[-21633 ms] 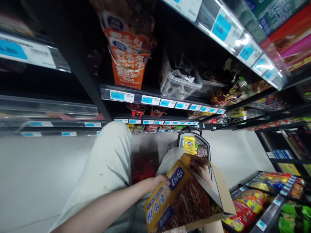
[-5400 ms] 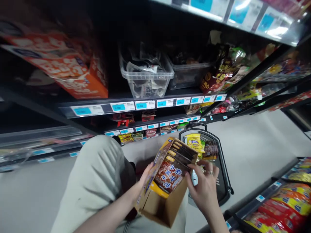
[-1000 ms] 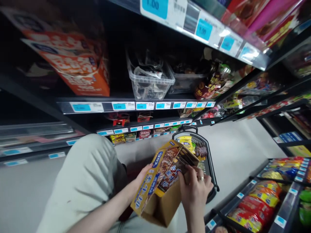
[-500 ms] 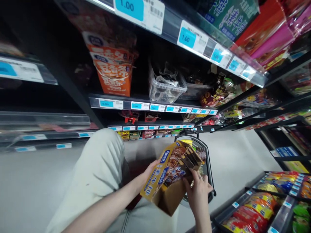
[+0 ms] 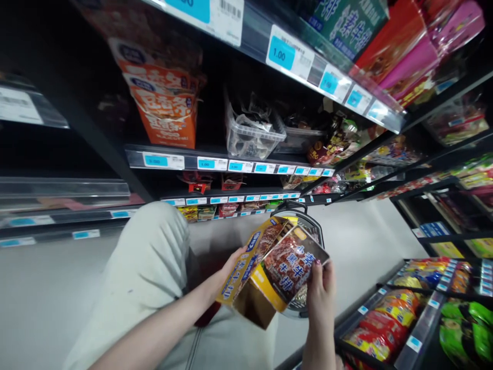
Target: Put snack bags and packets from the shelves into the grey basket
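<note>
I crouch in a shop aisle. My left hand [image 5: 228, 264] grips the side of an open yellow and blue cardboard box [image 5: 246, 272] held over my lap. My right hand [image 5: 320, 288] is closed on a stack of flat snack packets [image 5: 293, 264] with a brown meat picture, lifted partly out of the box. Behind the box, on the floor, stands a dark shopping basket [image 5: 308, 222], mostly hidden.
Dark shelves with blue price tags run ahead. An orange box [image 5: 165, 105] and clear plastic bins [image 5: 250, 136] sit on one shelf. Snack bags [image 5: 375, 334] fill low shelves at the right. My knee in pale trousers [image 5: 154, 257] is at the left.
My right hand has pulled the stack of packets up out of the box; half a second ago its fingers were down inside it. The view has tilted up a little.
</note>
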`<state>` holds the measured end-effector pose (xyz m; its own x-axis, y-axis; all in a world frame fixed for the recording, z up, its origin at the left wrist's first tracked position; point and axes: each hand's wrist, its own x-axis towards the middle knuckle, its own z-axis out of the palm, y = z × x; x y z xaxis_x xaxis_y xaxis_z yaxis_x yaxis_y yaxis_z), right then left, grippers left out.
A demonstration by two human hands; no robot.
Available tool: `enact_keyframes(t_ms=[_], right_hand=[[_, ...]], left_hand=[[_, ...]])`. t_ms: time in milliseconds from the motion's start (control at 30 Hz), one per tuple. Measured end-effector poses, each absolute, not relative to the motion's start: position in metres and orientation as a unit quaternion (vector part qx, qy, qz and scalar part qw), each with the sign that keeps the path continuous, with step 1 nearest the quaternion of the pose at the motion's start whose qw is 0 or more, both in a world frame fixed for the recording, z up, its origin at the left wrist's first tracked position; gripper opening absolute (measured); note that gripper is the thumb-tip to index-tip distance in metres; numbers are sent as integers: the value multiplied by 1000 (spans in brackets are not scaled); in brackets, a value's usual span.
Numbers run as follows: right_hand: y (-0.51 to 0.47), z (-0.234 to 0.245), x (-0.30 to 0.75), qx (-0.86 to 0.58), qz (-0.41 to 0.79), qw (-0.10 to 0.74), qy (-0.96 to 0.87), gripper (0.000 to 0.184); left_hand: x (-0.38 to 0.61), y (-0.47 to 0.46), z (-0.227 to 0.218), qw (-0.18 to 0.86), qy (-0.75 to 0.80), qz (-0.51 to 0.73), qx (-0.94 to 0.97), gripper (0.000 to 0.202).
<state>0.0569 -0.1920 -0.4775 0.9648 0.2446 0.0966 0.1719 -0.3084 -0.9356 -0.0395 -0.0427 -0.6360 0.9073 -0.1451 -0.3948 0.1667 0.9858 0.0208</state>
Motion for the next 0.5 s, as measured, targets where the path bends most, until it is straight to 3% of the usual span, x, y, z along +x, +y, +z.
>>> enact_keyframes(t_ms=[100, 267, 500], right_hand=[[-176, -482, 44, -816, 33, 557, -148, 33], [-165, -487, 25, -746, 178, 620, -166, 51], [-174, -496, 28, -732, 187, 642, -129, 45]], left_hand=[[-36, -42, -633, 973, 218, -68, 8, 44], [-30, -36, -630, 972, 232, -32, -5, 35], [-32, -38, -632, 973, 226, -51, -5, 41]])
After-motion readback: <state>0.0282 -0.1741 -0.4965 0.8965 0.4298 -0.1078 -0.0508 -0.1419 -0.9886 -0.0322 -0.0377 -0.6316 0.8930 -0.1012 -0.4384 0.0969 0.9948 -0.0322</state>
